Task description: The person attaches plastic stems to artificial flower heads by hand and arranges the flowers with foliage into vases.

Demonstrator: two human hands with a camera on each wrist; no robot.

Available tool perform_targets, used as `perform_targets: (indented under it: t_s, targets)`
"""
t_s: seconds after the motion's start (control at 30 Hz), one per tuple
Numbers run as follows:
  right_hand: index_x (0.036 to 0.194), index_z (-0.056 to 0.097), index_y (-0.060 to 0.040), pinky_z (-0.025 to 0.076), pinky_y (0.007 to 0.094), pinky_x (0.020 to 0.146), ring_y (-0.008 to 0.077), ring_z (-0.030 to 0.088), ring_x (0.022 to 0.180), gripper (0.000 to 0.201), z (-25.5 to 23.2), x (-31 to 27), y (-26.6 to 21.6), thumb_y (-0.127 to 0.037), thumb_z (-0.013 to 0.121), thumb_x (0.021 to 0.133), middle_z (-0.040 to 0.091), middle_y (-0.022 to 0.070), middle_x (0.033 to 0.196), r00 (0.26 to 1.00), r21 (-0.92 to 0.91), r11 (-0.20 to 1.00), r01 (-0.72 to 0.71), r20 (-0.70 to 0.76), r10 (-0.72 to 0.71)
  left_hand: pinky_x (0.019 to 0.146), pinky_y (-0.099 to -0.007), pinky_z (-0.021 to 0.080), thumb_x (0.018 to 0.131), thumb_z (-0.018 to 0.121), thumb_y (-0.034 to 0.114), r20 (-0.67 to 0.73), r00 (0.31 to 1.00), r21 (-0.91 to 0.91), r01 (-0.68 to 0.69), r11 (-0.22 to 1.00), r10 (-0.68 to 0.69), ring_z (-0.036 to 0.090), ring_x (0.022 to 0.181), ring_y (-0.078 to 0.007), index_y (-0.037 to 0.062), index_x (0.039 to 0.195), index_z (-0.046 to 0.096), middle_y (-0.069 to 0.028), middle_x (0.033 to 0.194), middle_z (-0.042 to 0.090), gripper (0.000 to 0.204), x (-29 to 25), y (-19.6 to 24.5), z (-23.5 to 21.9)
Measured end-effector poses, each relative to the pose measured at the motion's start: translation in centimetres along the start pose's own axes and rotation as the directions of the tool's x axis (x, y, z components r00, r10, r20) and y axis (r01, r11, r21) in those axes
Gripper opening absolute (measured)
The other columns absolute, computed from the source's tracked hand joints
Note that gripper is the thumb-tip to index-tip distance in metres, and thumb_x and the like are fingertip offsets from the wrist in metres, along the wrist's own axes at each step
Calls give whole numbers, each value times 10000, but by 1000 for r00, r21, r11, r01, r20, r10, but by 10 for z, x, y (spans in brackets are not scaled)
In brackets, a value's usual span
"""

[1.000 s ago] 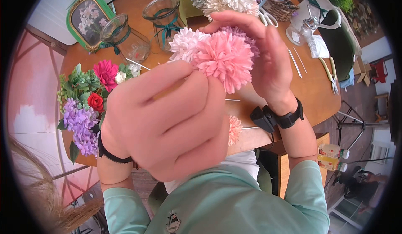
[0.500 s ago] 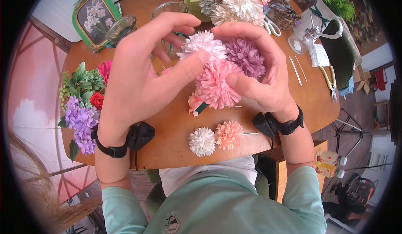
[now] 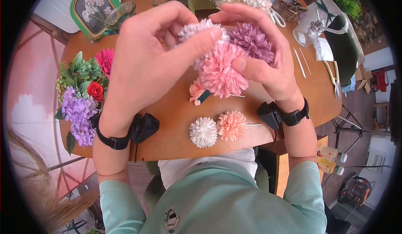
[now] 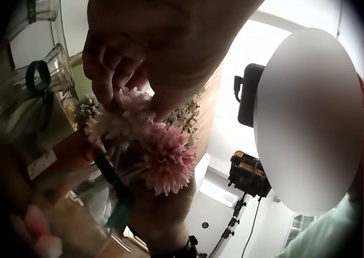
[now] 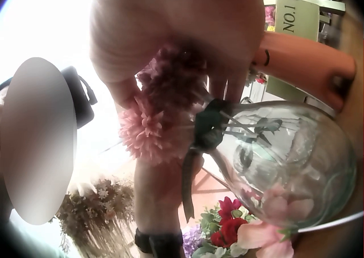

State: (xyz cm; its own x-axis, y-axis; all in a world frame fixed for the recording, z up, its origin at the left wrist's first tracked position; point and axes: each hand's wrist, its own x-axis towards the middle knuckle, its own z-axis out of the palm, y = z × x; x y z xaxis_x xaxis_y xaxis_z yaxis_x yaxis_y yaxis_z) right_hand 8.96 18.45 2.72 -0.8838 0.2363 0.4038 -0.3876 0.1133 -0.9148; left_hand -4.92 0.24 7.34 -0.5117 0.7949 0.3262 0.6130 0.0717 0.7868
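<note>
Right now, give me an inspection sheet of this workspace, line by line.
Surface: round wooden table, brown top, bare near the front edge.
Job's things: pink pompom flower, white pompom flower and purple pompom flower, bunched together above the table.
Clutter: loose white flower and peach flower side by side near the front edge; mixed bouquet at the table's left; glass jars; framed flower picture; scissors; wicker basket.
Grippers: left hand pinches the white flower; right hand curls round the bunch.
Cables: short lead hanging under the left wrist camera.
Surroundings: two bottles on the floor; tripod legs.
</note>
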Motion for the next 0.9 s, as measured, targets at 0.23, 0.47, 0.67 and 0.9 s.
perform_targets:
  t_s: [0.23,0.47,0.67,0.9]
  targets:
    - [1476,540,33,461,353,1127,220,621,1262,753,-1,-1,0,-196,789,803,649,160,1337,1000,-45,999,1,6,-1,605,-262,457,866,821,124,304,831,366,-553,748,466,624,665,-150,36,894,686,-33,810,659,164,-49,37,-17]
    - [1501,505,40,461,349,1121,215,620,1258,792,-3,1,3,-214,804,813,639,155,1350,1000,-39,999,7,24,-6,635,-339,532,831,679,137,637,646,163,-646,746,421,671,831,-219,41,978,644,-63,889,613,179,-56,9,60]
    - [1522,479,39,463,354,1119,224,621,1257,825,-1,0,1,-228,811,815,628,178,1357,1000,-4,1000,-23,12,23,636,-349,563,822,666,102,704,616,217,-661,718,354,677,875,-207,28,963,630,-68,920,611,163,-49,1,60]
    - [1535,454,39,474,354,1104,226,626,1249,846,-2,1,4,-217,806,809,627,184,1359,1000,-20,1000,-10,7,11,582,-332,558,863,706,126,552,658,7,-618,786,512,692,804,-194,22,956,672,-63,940,651,143,-36,31,17]
